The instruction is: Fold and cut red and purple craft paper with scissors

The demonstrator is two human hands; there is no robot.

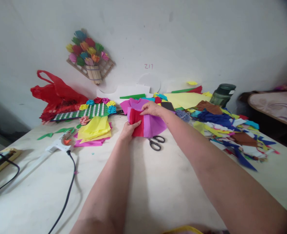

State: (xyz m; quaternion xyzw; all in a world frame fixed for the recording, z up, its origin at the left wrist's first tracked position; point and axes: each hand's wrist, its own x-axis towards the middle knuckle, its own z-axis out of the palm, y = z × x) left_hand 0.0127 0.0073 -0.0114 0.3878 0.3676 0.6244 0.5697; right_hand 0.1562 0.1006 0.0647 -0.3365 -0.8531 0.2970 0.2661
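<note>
Left hand (128, 130) and right hand (152, 109) pinching red-and-purple paper (148, 126), scissors (151, 141) near, glue gun (61, 143) left, scrap heap (231, 130) right

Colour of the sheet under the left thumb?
Red; the sheet under the left hand's thumb shows best in the head view.

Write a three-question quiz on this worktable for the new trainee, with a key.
1. True or false: the left hand holds the red sheet with its thumb on top.
2. Which is nearest to the red sheet?
A) the power strip
B) the scissors
C) the dark green bottle
3. Fill in: the plastic bag by the wall is coloured ____.

Key: 1 true; 2 B; 3 red.
</note>
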